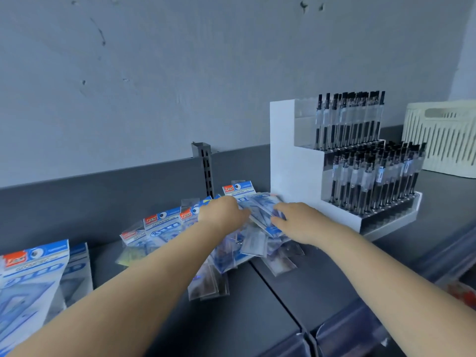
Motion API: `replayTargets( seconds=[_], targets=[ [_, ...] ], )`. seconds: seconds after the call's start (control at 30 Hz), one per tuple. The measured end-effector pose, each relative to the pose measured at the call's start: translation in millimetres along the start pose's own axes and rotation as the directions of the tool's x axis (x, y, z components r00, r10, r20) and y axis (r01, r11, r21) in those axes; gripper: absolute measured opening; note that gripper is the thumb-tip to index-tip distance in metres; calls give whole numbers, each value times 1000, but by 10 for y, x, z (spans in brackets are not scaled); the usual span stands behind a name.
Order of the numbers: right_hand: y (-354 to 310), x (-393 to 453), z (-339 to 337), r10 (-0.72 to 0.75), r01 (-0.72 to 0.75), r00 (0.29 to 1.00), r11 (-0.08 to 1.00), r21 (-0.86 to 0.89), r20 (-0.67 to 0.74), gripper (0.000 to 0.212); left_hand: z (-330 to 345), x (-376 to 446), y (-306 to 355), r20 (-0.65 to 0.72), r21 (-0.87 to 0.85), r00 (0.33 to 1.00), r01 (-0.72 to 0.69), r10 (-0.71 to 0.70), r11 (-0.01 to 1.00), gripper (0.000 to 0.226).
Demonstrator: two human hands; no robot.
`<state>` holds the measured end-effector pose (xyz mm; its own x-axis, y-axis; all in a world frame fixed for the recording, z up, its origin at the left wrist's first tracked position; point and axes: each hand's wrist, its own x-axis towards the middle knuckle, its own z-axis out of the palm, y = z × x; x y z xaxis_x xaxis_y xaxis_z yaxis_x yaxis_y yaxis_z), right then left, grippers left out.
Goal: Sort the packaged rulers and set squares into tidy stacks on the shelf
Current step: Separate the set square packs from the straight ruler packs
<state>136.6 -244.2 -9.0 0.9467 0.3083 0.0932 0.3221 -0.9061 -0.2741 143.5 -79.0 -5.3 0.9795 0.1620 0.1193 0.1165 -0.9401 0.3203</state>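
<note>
Most of the job looks undone: the dark grey metal shelf [296, 300] carries a jumbled heap of blue-and-white plastic-sleeved geometry sets [231, 243], where left hand [222, 215] and right hand [296, 222] fingers curl round packets

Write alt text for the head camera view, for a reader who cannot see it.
Both hands, left hand and right hand, reach into a messy pile of packaged set squares on a grey shelf. A neater stack of packs sits far left, a white pen display on the right.
</note>
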Motion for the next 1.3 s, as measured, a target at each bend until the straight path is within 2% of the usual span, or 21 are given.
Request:
replayTargets(
  seconds=[0.07, 0.17, 0.33, 0.4, 0.5, 0.6, 0.67, 0.73, 0.9, 1.07, 1.3],
  targets=[
    [35, 39, 40, -14, 15, 1000, 999, 45, -10, 32, 4, 46, 47, 24, -194, 997, 72, -68, 978, 40],
    [61, 62, 81, -40, 47, 997, 993, 112, -66, 30, 23, 70, 125, 0, -416, 996, 81, -89, 906, 39],
    [75, 63, 114, -102, 126, 987, 969, 210, -124, 26, 81, 20, 215, -41, -481, 988, 110, -147, 870, 5],
    [77, 61, 101, -77, 107, 987, 968, 227, -138, 30, 59, -14, 208, -67, -541, 982, 114, -178, 833, 11],
    [63, 39, 47, -25, 77, 986, 947, 312, -166, 58, -8, -99, 192, -136, -609, 972, 72, -193, 790, 20],
    [43, 19, 5, -4, 107, 978, 869, 484, -209, 61, -100, -230, 192, -203, -640, 957, 29, -206, 767, 19],
    [26, 15, 2, -2, 116, 978, 833, 540, -208, 57, -168, -352, 164, -184, -715, 960, 15, -209, 699, 13],
    [-5, 23, 13, 0, 123, 979, 798, 590, -204, 53, -234, -478, 106, -160, -789, 962, 12, -223, 615, 17],
    [-181, 4, -2, -23, 220, 961, 674, 705, -277, 23, -419, -772, -174, -194, -868, 932, -18, -306, 497, 19],
    [-644, -139, -28, -104, 180, 983, 433, 883, -149, 18, -643, -1121, -608, -232, -876, 906, -37, -353, 481, 18],
    [-1602, -377, 119, -219, 102, 975, 313, 944, -33, 20, -1038, -1683, -1417, -295, -859, 842, -27, -452, 511, 21]
  ],
)
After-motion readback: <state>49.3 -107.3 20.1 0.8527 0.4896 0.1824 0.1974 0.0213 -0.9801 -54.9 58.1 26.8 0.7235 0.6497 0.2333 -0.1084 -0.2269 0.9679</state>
